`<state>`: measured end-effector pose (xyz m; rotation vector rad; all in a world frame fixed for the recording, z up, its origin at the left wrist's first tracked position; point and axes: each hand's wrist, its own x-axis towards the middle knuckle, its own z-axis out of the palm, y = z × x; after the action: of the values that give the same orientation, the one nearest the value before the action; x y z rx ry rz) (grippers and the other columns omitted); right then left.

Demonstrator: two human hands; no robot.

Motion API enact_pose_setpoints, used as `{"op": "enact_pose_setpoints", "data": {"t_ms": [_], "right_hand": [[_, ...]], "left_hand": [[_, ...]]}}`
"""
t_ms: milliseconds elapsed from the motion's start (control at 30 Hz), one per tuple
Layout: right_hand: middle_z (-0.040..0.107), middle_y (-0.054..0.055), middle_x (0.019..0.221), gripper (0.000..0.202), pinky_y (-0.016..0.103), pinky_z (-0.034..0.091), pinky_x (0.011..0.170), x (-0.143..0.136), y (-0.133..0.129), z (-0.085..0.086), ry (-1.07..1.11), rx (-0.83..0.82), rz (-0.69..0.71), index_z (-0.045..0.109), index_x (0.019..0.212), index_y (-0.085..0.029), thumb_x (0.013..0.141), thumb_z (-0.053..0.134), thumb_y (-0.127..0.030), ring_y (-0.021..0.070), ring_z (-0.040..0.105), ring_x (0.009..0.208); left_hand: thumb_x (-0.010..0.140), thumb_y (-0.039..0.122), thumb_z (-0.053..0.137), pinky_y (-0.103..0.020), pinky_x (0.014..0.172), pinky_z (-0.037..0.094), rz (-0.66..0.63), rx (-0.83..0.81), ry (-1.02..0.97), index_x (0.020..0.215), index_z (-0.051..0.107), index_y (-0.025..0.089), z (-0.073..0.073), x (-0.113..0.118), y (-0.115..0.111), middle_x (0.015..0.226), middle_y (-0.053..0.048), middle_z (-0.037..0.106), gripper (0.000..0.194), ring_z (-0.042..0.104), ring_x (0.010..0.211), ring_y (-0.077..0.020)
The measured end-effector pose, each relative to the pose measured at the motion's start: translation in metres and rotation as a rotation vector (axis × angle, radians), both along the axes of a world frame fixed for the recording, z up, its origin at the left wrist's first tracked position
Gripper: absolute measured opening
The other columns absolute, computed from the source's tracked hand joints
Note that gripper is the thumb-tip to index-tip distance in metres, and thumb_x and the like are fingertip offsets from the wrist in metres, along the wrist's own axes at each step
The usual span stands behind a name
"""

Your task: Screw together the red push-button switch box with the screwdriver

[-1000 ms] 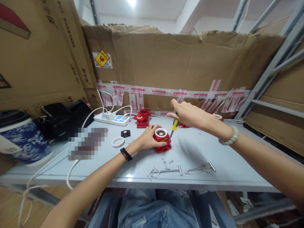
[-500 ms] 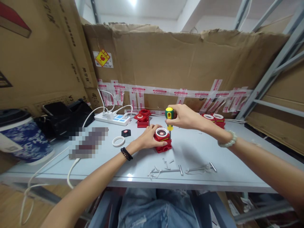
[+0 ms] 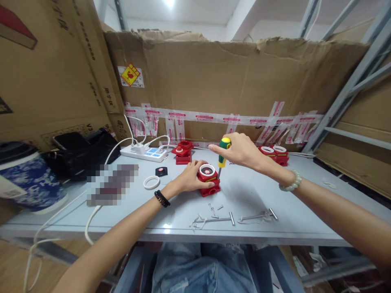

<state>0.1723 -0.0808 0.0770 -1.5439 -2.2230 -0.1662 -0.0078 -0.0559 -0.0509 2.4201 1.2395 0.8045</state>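
My left hand (image 3: 194, 178) is closed around the left side of a red block-like housing (image 3: 210, 189) on the table. A white ring (image 3: 207, 169) with a dark centre sits on top of the housing. My right hand (image 3: 240, 150) grips a green and yellow screwdriver (image 3: 223, 152), its thumb stretched out along the handle. The screwdriver leans a little to the right at the top, its shaft reaching down to the housing's right corner. Whether the tip sits in a screw is too small to tell. Several loose screws (image 3: 213, 209) lie in front of the housing.
Two T-shaped metal rods (image 3: 232, 219) with string lie near the front edge. A loose white ring (image 3: 151, 182) and a black piece (image 3: 161, 171) are at left. Red parts (image 3: 183, 152) and ringed housings (image 3: 273, 154) stand behind. A power strip (image 3: 145, 153) and patterned cup (image 3: 32, 179) are left.
The screwdriver's handle has tipped to the right from nearly upright, and my right thumb has straightened across it. My left hand stays on the housing.
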Motion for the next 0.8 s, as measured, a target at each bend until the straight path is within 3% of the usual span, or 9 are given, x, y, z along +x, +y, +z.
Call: {"op": "enact_pose_setpoints", "data": {"t_ms": [133,233,333,433,533,667,800], "right_hand": [[0.057,0.003,0.061,0.019,0.027,0.032,0.049,0.004,-0.004,0.01,-0.018,-0.082,-0.011,0.05,0.073,-0.019,0.072,0.051,-0.038,0.014,0.05,0.052],[0.059,0.001,0.068,0.025,0.025,0.034,0.049,0.011,-0.01,0.019,-0.035,-0.225,0.076,0.048,0.09,-0.02,0.069,0.056,-0.029,0.0132,0.051,0.054],[0.058,0.002,0.069,0.029,0.026,0.033,0.047,0.013,-0.013,0.022,-0.109,-0.253,0.075,0.044,0.096,-0.02,0.073,0.054,-0.036,0.0145,0.05,0.055],[0.054,0.004,0.068,0.028,0.027,0.031,0.049,0.011,-0.013,0.019,-0.19,-0.113,-0.007,0.043,0.09,-0.018,0.079,0.049,-0.043,0.0168,0.05,0.059],[0.054,0.003,0.069,0.02,0.027,0.03,0.05,0.009,-0.013,0.019,-0.159,-0.103,0.074,0.04,0.094,-0.019,0.079,0.047,-0.031,0.0147,0.048,0.058],[0.055,0.001,0.073,0.031,0.025,0.031,0.049,0.009,-0.016,0.023,-0.124,-0.244,0.206,0.038,0.097,-0.022,0.071,0.053,-0.023,0.0134,0.047,0.058],[0.051,0.004,0.068,0.023,0.029,0.03,0.051,0.007,-0.017,0.025,-0.239,-0.149,0.033,0.042,0.088,-0.019,0.077,0.051,-0.037,0.018,0.047,0.063]], "left_hand": [[0.064,0.062,0.063,-0.043,0.09,0.039,-0.009,-0.008,-0.003,0.119,0.044,0.025,0.0,0.0,0.0,0.104,-0.007,0.05,0.07,0.046,0.103,-0.0285],[0.063,0.063,0.063,-0.043,0.089,0.039,-0.005,-0.014,-0.001,0.119,0.044,0.025,0.0,0.0,0.0,0.104,-0.007,0.05,0.071,0.046,0.103,-0.0284],[0.062,0.063,0.063,-0.043,0.089,0.039,0.003,-0.016,0.003,0.119,0.044,0.024,0.001,0.0,0.0,0.104,-0.007,0.05,0.071,0.046,0.103,-0.0287],[0.063,0.062,0.064,-0.043,0.091,0.039,-0.001,-0.015,0.004,0.119,0.044,0.024,0.002,0.001,-0.001,0.106,-0.008,0.05,0.071,0.046,0.104,-0.0286],[0.063,0.062,0.063,-0.043,0.091,0.039,-0.007,-0.022,0.001,0.119,0.044,0.025,0.002,0.001,-0.001,0.106,-0.007,0.05,0.07,0.046,0.105,-0.028],[0.063,0.063,0.063,-0.043,0.09,0.039,-0.011,-0.027,-0.002,0.119,0.044,0.025,0.0,0.0,0.0,0.106,-0.007,0.05,0.07,0.046,0.103,-0.0276],[0.063,0.064,0.062,-0.044,0.09,0.039,-0.005,-0.022,-0.004,0.12,0.043,0.025,-0.001,0.0,0.001,0.105,-0.007,0.05,0.072,0.045,0.104,-0.0282]]}}
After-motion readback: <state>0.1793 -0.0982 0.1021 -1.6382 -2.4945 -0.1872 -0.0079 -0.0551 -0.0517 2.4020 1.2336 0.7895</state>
